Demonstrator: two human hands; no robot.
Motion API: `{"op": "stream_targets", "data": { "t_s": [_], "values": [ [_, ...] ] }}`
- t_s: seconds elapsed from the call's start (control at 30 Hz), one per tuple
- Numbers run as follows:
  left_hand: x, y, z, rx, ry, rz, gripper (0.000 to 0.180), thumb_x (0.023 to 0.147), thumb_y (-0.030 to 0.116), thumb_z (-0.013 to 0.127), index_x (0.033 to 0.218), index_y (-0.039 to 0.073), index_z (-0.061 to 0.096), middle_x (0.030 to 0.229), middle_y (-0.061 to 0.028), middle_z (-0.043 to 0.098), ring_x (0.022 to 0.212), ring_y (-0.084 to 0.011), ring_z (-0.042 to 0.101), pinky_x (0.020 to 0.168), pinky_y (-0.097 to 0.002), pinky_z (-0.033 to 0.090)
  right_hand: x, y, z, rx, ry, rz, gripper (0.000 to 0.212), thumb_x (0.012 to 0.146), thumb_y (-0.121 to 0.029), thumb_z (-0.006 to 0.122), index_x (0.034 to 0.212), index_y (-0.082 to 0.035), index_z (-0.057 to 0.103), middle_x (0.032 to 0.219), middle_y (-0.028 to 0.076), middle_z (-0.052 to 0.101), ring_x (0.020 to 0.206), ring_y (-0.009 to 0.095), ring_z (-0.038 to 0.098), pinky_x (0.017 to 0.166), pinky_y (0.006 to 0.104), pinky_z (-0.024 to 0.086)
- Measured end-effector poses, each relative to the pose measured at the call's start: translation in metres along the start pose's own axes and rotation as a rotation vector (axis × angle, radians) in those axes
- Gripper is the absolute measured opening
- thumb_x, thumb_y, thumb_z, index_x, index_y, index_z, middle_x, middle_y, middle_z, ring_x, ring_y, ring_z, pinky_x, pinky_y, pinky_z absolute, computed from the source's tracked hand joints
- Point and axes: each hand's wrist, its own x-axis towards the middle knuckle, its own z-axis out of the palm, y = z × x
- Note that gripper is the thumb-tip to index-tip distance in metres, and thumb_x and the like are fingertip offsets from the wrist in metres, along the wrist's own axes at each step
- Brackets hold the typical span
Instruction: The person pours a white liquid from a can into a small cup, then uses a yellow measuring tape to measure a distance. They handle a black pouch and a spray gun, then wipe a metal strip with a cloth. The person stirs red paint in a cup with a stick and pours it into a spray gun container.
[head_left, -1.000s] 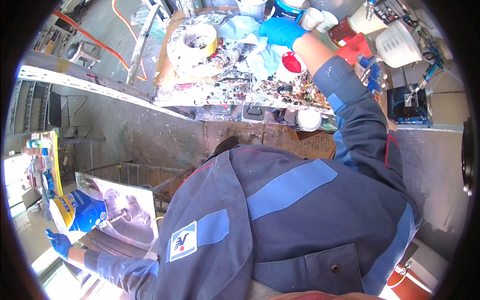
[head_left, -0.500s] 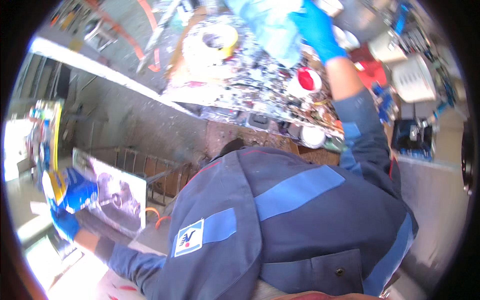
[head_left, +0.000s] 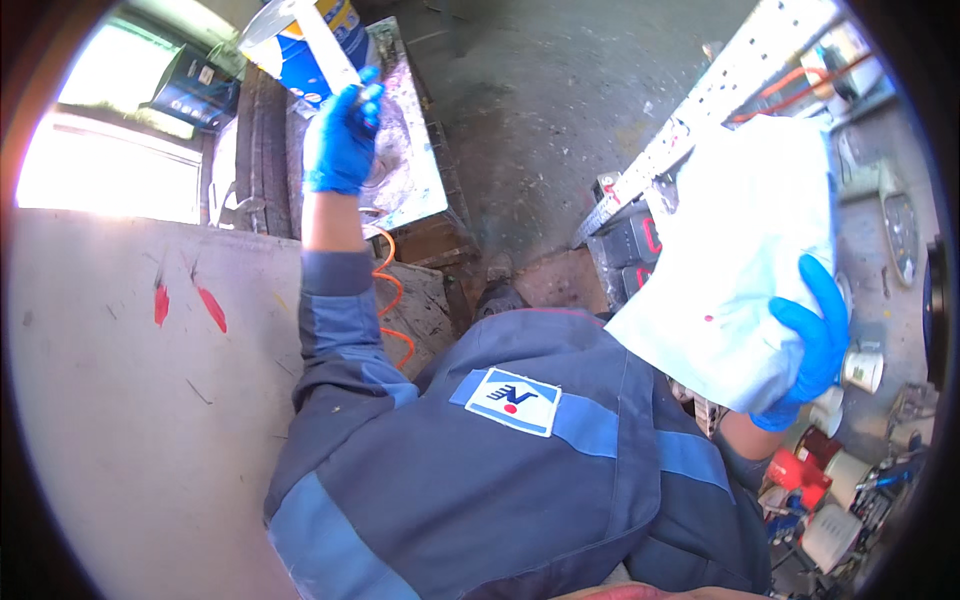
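Observation:
My left hand (head_left: 341, 140), in a blue glove, is closed around the lower end of a pale flat stick (head_left: 325, 45). The stick points up and passes in front of a blue and yellow can (head_left: 345, 35) at the upper left. My right hand (head_left: 812, 335), gloved in blue too, grips the right edge of a large white-blue sheet (head_left: 735, 250). The sheet hangs in front of my right side and carries a small red spot; whether it is cloth or paper I cannot tell. My right thumb is hidden.
A stained board (head_left: 415, 175) lies below the can, with a coiled orange hose (head_left: 393, 290) beside it. A perforated metal beam (head_left: 690, 110) runs across the upper right, near dark cases (head_left: 625, 245). Red and white containers (head_left: 800, 475) crowd the lower right. A light panel (head_left: 150, 400) fills the left.
The view has swung left, bringing the can to the top and leaving the paint-spattered table out of sight. My right hand has brought the sheet closer to my body. The stick now shows plainly.

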Motion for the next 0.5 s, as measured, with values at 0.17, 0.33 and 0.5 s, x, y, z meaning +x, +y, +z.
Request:
{"op": "stream_targets", "data": {
  "t_s": [0.17,0.33,0.5],
  "values": [
    [-0.053,-0.042,0.018,-0.001,-0.038,-0.051,0.036,0.098,0.02,0.055,0.124,-0.005,0.056,0.086,-0.0103,0.068,0.063,-0.0118,0.06,0.054,-0.022,0.046,0.042,0.001,0.076,0.392,-0.319,0.042,0.019,0.081,-0.022,0.065,0.087,-0.004,0.068,0.114,0.021,0.065,0.105,0.037,0.063,0.09,0.0431,0.05],
    [-0.097,-0.077,0.064,0.1,-0.012,-0.142,0.03,0.1,0.025,0.052,0.12,0.003,0.06,0.086,-0.0087,0.069,0.063,-0.0137,0.061,0.057,-0.0246,0.048,0.1,-0.014,0.207,0.584,-0.101,-0.08,0.009,0.08,-0.009,0.069,0.086,-0.006,0.063,0.098,0.016,0.066,0.088,0.032,0.065,0.078,0.0371,0.052],
    [-0.126,-0.11,0.078,-0.045,-0.05,-0.091,0.023,0.1,0.022,0.054,0.111,0.003,0.061,0.085,-0.009,0.067,0.062,-0.0151,0.062,0.052,-0.0269,0.048,0.114,-0.063,0.295,1.515,0.052,0.727,0.048,0.082,-0.005,0.077,0.122,-0.005,0.049,0.105,0.01,0.064,0.095,0.019,0.064,0.081,0.0311,0.055]
  ]
}}
